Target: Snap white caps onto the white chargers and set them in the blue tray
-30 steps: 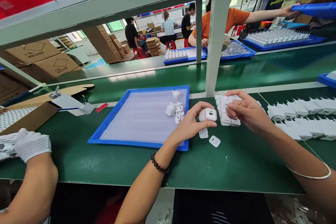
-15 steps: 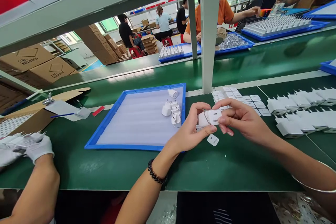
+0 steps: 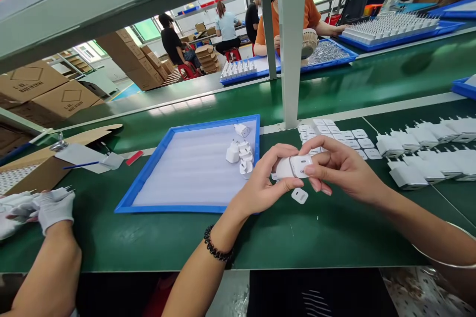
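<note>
In front of me, above the green bench, my left hand (image 3: 255,188) grips a white plug charger (image 3: 284,168) between thumb and fingers. My right hand (image 3: 347,168) pinches a white end cover (image 3: 299,163) with a small port slot, held against the charger's end. A narrow seam shows between the two; how firmly they are joined I cannot tell. A loose cover (image 3: 299,195) lies on the bench just below my hands. Behind my right hand, more white covers (image 3: 359,133) lie in rows. Left of my hands, several chargers (image 3: 233,151) stand in a blue-rimmed tray (image 3: 174,209).
Rows of white chargers (image 3: 412,176) stand at the right. A metal post (image 3: 290,59) rises behind the tray. On the left, a co-worker's gloved hand (image 3: 55,210) handles chargers near an open carton (image 3: 40,173). Across the green belt (image 3: 208,106), other people sit.
The view has shifted slightly. Both my hands keep hold of the charger and cover, which have turned a little. The co-worker in orange across the belt has lowered an arm toward a charger tray.
</note>
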Demonstrator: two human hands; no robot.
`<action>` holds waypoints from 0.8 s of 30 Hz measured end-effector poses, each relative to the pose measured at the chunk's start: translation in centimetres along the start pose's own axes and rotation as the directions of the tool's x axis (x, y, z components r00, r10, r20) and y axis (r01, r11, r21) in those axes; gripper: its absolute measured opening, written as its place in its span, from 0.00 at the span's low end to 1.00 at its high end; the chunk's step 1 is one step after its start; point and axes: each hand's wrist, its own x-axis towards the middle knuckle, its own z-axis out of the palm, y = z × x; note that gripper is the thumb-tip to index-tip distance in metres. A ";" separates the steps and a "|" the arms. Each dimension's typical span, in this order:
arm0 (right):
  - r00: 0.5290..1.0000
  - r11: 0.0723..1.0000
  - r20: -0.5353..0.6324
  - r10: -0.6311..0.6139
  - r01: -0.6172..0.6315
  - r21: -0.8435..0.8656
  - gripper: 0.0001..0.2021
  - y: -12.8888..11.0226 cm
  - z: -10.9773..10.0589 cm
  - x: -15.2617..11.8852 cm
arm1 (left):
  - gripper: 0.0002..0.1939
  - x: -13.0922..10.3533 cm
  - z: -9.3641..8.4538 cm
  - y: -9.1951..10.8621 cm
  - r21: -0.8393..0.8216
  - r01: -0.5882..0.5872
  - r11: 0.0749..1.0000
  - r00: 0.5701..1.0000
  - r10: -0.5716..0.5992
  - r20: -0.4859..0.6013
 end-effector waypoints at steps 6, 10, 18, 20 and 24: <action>1.000 1.000 -0.004 -0.015 0.015 0.003 0.09 0.1 0.0 -0.2 | 0.18 0.1 -0.1 0.1 0.021 -0.009 1.000 1.000 0.009 0.006; 1.000 1.000 -0.023 -0.011 0.011 -0.002 0.10 0.0 0.1 -0.2 | 0.18 0.1 -0.1 0.2 0.061 0.001 0.998 1.000 -0.001 0.006; 1.000 1.000 -0.022 0.003 -0.003 0.002 0.10 -0.1 0.1 -0.3 | 0.19 0.0 -0.1 0.2 0.095 -0.020 0.995 1.000 0.019 0.006; 1.000 1.000 -0.025 0.002 -0.002 0.002 0.10 -0.1 0.2 -0.3 | 0.19 0.1 -0.2 0.2 0.100 -0.027 0.995 1.000 0.026 0.009; 1.000 1.000 -0.025 -0.008 0.009 0.013 0.10 -0.1 0.3 -0.4 | 0.19 0.1 -0.3 0.2 0.108 -0.055 0.993 0.998 0.054 0.011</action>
